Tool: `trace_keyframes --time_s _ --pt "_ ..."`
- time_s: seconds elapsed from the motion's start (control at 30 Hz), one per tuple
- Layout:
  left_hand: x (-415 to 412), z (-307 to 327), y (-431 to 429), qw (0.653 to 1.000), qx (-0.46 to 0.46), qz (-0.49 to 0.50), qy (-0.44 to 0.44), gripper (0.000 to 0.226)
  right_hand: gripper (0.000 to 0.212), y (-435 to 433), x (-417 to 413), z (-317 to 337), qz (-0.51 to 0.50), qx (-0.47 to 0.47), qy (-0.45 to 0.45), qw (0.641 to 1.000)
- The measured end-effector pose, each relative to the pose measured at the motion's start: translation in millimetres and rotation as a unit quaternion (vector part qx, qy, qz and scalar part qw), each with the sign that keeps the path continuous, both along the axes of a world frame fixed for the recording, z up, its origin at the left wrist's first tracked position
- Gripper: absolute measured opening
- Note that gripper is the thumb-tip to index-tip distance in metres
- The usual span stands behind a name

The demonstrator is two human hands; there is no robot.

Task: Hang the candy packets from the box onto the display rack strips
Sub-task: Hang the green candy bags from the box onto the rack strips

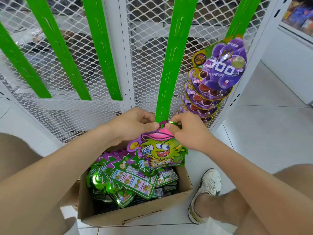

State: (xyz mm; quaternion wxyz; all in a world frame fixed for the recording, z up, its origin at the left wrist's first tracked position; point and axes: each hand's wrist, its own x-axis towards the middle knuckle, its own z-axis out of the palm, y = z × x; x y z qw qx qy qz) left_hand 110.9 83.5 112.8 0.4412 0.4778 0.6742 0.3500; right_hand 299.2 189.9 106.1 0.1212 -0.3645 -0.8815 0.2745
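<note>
Both hands, left (133, 123) and right (188, 131), pinch the upright green-purple foil candy packet (159, 150), top toward the green slotted strip (171, 65).

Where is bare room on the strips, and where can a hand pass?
Free: the three left strips, and the centre strip above the held packet that left hand and right hand pinch. A hand passes along the mesh between those strips. Crowded: the right strip, covered by purple packets, and the packed box.

Green strips (171, 70), white diamond-mesh rack (147, 48), purple packets (220, 68), green-and-purple cartoon packet (160, 150) with seemingly pink cap (160, 135), brown box (132, 212).
</note>
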Motion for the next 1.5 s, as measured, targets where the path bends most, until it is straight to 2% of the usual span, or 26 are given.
trace_keyframes --time_s 0.17,0.23,0.3,0.37,0.47,0.53,0.6,0.73,0.83,0.93,1.03,1.13,1.23,1.3,1.37,1.4,1.5 --pt "-0.9 -2.9 -2.2 0.991 0.074 -0.02 0.108 0.009 0.023 0.2 -2.9 -11.1 0.024 0.067 0.022 0.997" --pt "-3.7 -7.2 -0.3 0.98 0.093 -0.017 0.175 0.014 0.03 3.7 -4.5 -13.7 -0.009 0.121 0.017 0.992" --pt "-6.1 -9.8 1.7 0.963 0.113 0.0 0.246 0.026 0.036 5.4 -4.9 -19.1 -0.066 0.175 -0.032 0.982" --pt "-8.7 -11.7 4.0 0.949 0.125 0.024 0.287 0.028 0.031 2.4 -4.6 -28.9 -0.074 0.146 -0.129 0.978" --pt "-13.0 -15.1 9.1 0.943 0.135 0.046 0.301 0.012 0.027 -5.5 -8.4 -58.2 -0.005 0.02 -0.279 0.96" --pt "-16.1 -17.3 17.0 0.939 0.144 0.057 0.308 0.006 0.021 -7.4 -15.3 -84.0 0.063 -0.032 -0.319 0.945" --pt "-18.1 -19.1 26.3 0.937 0.148 0.065 0.31 0.007 0.011 -10.2 -23.3 -105.6 0.106 -0.058 -0.314 0.942" --pt "-24.2 -27.8 43.4 0.937 0.146 0.094 0.303 0.019 0.059 -32.3 -34.8 -141.0 0.174 -0.062 -0.313 0.932" --pt "-26.4 -30.0 54.1 0.94 0.137 0.101 0.297 0.023 0.092 -51.4 -43.4 -170.3 0.185 -0.084 -0.356 0.912" --pt "-27.1 -25.4 65.7 0.949 0.111 0.081 0.285 0.025 0.109 -56.6 -57.3 -183.3 0.194 -0.077 -0.393 0.895" --pt "-27.9 -15.9 75.4 0.953 0.082 0.031 0.292 0.026 0.091 -50.8 -66.4 -169.7 0.244 -0.049 -0.389 0.887" --pt "-28.8 -5.3 77.9 0.957 0.063 0.002 0.282 0.04 0.081 -38.4 -63.7 -148.1 0.268 -0.007 -0.385 0.883" --pt "-25.2 -1.8 75.4 0.965 0.056 -0.02 0.256 0.052 0.048 -28.6 -59.2 -124.7 0.255 0.009 -0.343 0.904" --pt "-22.3 -3.3 73.4 0.969 0.068 -0.026 0.238 0.041 0.024 -24.0 -53.6 -106.7 0.219 0.024 -0.3 0.928" --pt "-19.9 -5.0 72.4 0.97 0.097 -0.022 0.224 0.016 0.005 -20.6 -47.2 -83.7 0.175 0.037 -0.241 0.954" --pt "-19.1 -5.9 72.8 0.97 0.112 -0.019 0.216 0.011 0.002 -19.0 -44.1 -70.4 0.152 0.042 -0.207 0.966" --pt "-16.0 -8.0 74.6 0.97 0.137 0.006 0.202 0.01 0.023 -13.4 -35.2 -32.0 0.103 0.086 -0.113 0.985"
